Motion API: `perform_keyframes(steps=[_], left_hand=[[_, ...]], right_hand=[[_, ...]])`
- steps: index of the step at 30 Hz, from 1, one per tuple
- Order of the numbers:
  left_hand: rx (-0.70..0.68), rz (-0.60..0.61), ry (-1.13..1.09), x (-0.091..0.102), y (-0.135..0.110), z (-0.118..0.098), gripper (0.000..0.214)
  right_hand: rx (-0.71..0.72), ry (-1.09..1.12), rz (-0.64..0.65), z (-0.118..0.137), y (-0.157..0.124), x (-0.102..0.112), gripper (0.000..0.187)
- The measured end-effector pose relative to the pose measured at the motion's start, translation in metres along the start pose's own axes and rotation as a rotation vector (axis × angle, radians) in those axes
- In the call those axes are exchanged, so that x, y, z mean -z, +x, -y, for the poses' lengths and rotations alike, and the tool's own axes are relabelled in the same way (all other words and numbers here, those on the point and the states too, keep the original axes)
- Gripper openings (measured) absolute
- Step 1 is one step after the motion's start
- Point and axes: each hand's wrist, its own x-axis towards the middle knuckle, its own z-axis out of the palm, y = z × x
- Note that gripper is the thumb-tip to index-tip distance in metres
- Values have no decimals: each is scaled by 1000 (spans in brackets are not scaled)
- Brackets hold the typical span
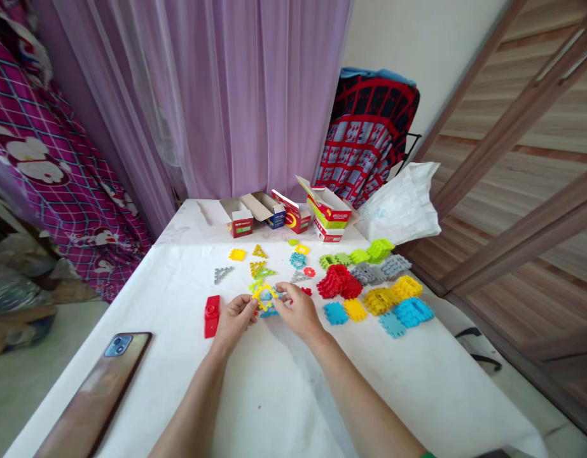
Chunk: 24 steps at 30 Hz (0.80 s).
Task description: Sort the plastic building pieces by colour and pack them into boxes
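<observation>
A yellow toothed ring block (258, 296) is held up over the table between my two hands. My left hand (234, 318) pinches its left edge between thumb and fingers. My right hand (297, 312) is closed at its right side, with the thumb and fingertips on the ring. Blue toothed pieces (269, 313) show just behind and below the ring; whether they are joined to it I cannot tell. Small red bits peek out around my fingers, partly hidden. Left of my left hand lies a flat red plastic piece (212, 316).
On the right are stacks of red (339, 282), grey (369, 273), green (379, 250), yellow (381, 300) and blue blocks (414, 312). Grey (223, 274) and yellow triangles (257, 251) lie beyond my hands. Open boxes (240, 224), a white bag (400, 203) and a phone (95, 394) also sit there.
</observation>
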Motion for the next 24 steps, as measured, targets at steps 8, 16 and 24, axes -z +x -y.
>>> perform_keyframes(steps=[8, 16, 24], left_hand=[[15, 1, -36, -1, -1, -1, 56], [-3, 30, -27, 0, -1, 1, 58], [-41, 35, 11, 1, -1, 2, 62]], right_hand=[[46, -300, -44, 9, -10, -12, 46], [-8, -359, -44, 11, -11, -13, 36], [17, -392, -40, -1, -18, 6, 39]])
